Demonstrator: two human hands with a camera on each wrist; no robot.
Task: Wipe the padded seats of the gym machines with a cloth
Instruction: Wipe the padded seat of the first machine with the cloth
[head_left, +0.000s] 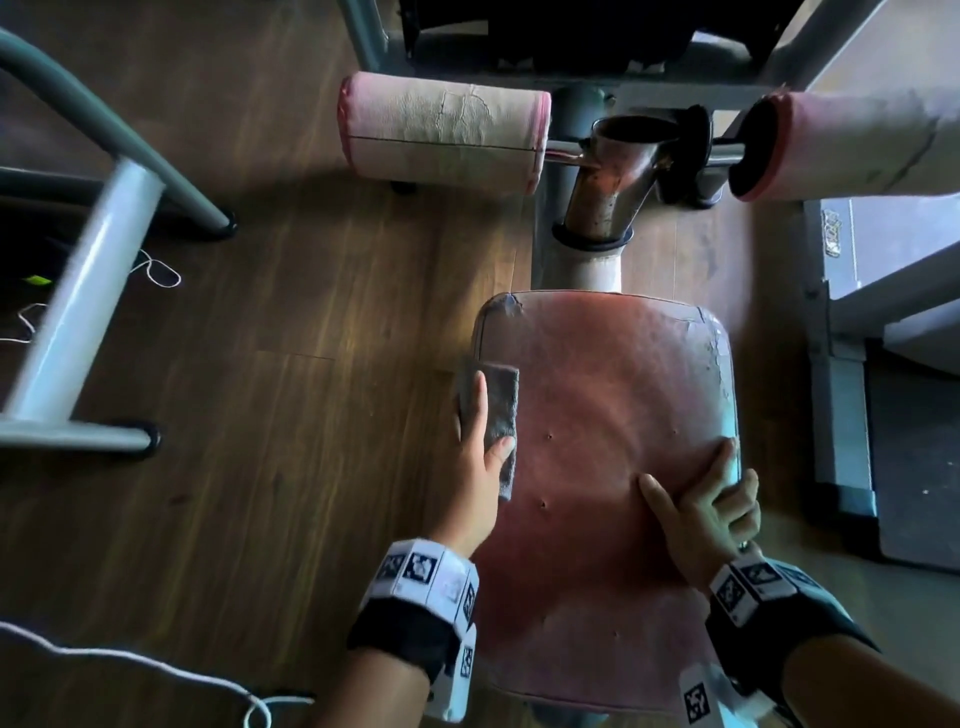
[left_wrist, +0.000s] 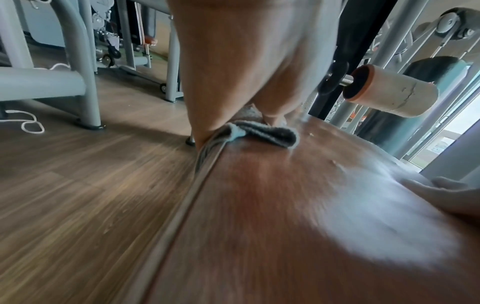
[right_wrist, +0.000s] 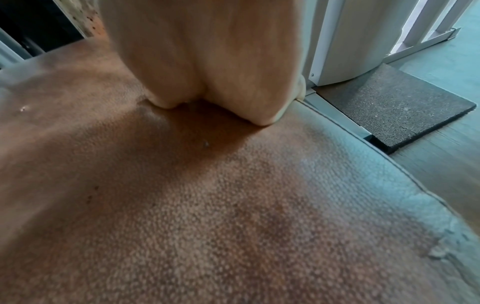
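Wrist bands w/ printed square markers (head_left: 431, 571) sit nearest the head cam, one on each forearm; just past them the padded seat (head_left: 597, 415), reddish-brown pebbled vinyl, worn & cracked at the far corners and along the rt edge, a few small holes in its top; pale piping runs round its rim. Left hand (head_left: 475, 457) lies at the seat's left edge, thumb on top pressing a grey cloth (head_left: 501, 410) to the pad, fingers going over the side w/ the cloth draped down there too; so it's grasping the cloth against the edge. Right hand (head_left: 706, 499) rests on the seat's rt side, thumb and forefinger flat and spread on the vinyl, other fingers curled over the rim; it holds only the seat edge.

Room: wood-look plank floor (head_left: 291, 364); grey tubular machine frame (head_left: 83, 291) to the left w/ black rubber feet; white cord (head_left: 156, 270) looped on the floor near it, another length at the near-left corner. Beyond the seat a rusty chromed post (head_left: 608, 187) carries two pink-ended roller pads (head_left: 441, 135), covering cracked and faded. To the rt, a dark speckled rubber mat (right_wrist: 394, 111) under a pale grey machine base; daylight thru glass at far rt in the left wrist cam.
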